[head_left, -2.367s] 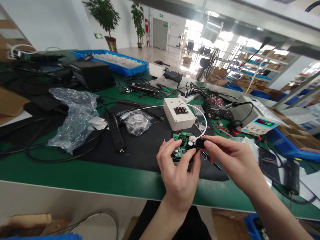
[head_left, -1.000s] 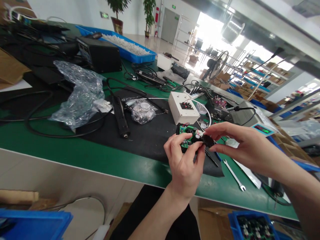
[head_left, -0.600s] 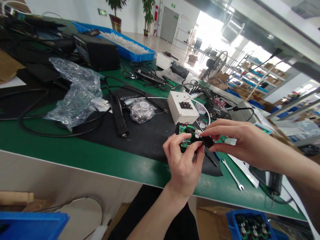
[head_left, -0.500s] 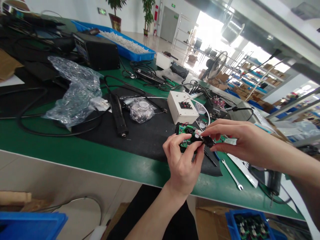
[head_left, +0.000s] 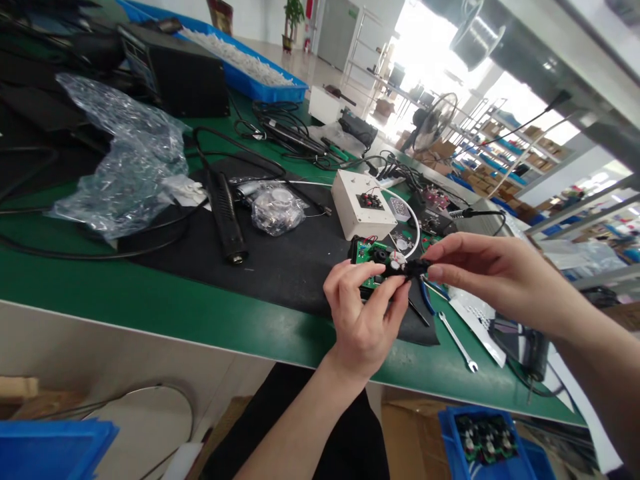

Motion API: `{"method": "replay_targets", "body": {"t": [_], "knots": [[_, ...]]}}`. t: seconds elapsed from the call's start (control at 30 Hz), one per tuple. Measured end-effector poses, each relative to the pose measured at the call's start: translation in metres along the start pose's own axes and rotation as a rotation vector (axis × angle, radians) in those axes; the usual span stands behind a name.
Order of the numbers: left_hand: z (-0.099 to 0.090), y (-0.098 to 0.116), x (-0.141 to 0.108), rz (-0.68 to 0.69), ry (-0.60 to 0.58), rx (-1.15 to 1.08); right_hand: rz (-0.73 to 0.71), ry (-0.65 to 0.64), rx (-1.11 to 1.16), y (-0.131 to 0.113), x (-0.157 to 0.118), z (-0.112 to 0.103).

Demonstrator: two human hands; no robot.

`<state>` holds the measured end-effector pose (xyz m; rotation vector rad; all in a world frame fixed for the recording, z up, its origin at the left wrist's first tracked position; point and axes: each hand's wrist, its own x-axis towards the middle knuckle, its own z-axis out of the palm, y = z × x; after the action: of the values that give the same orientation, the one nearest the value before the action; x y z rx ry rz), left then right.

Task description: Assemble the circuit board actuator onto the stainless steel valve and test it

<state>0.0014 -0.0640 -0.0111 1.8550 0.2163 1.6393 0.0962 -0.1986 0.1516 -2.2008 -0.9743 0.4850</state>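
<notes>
My left hand [head_left: 364,310] is closed, its thumb and fingers pinching a small black part [head_left: 411,269] with a whitish round piece at its left end. From the right, my right hand [head_left: 467,267] pinches the other end of that black part. Just behind my left fingers lies a green circuit board [head_left: 367,253] in a black housing, partly covered by them. A white box [head_left: 357,210] with black and red terminals on its face stands behind the board. The exact kind of the black part cannot be made out.
A black mat [head_left: 280,273] covers part of the green bench. On it are a black cylindrical handle [head_left: 226,220] and a clear plastic bundle [head_left: 277,210]. A wrench [head_left: 459,341] lies near the front edge. Below, a blue bin [head_left: 483,440] holds several board assemblies.
My right hand has shifted slightly outward along the black part, its fingers now closer together at the end. My left hand keeps its pinch. The view has tilted down a little.
</notes>
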Motion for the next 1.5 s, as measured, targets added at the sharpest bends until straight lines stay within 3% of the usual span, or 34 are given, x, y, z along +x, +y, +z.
{"method": "replay_targets", "body": {"t": [0.23, 0.63, 0.93, 1.1, 1.3, 1.5], "knots": [[-0.001, 0.003, 0.002, -0.014, -0.001, 0.013, -0.151, 0.067, -0.341, -0.008, -0.011, 0.010], [-0.002, 0.007, 0.000, -0.062, -0.004, -0.021, -0.508, 0.065, -0.709, -0.014, -0.020, 0.017], [-0.002, 0.011, 0.002, -0.101, -0.021, -0.065, -0.533, -0.046, -0.788, -0.020, -0.008, 0.006], [-0.003, 0.010, 0.002, -0.111, -0.024, -0.059, -0.476, -0.077, -0.822, -0.023, -0.004, 0.001], [-0.002, 0.011, 0.003, -0.112, -0.021, -0.080, -0.606, -0.202, -0.801, -0.032, 0.007, -0.005], [-0.004, 0.013, 0.005, -0.133, -0.021, -0.105, -0.603, -0.285, -0.824, -0.046, 0.017, -0.007]]}}
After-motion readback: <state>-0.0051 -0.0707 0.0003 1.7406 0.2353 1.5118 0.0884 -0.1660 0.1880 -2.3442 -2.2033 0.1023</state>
